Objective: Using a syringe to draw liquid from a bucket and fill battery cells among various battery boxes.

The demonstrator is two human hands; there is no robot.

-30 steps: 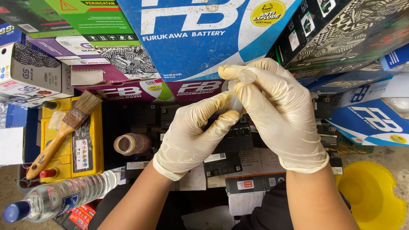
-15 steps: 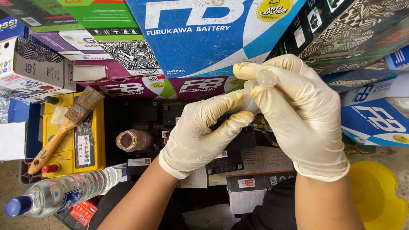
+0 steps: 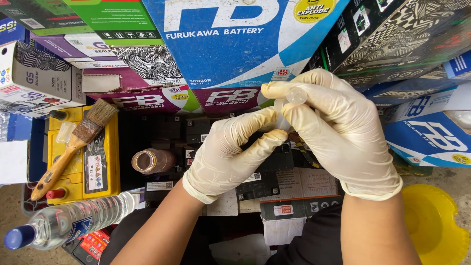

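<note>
Showing two gloved hands raised before stacked battery boxes (image 3: 235,44). Right hand (image 3: 338,132) pinches a small clear cap (image 3: 296,95) between thumb and forefinger, its grip narrow. Left hand (image 3: 230,152) touches the cap's lower edge with its fingertips (image 3: 270,118). Brush (image 3: 73,142) lies on a yellow battery (image 3: 110,167), well apart.

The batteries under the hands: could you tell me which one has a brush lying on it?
The yellow battery at far left; a brush lies slantwise across its top. The others, under the hands, are black.
</note>
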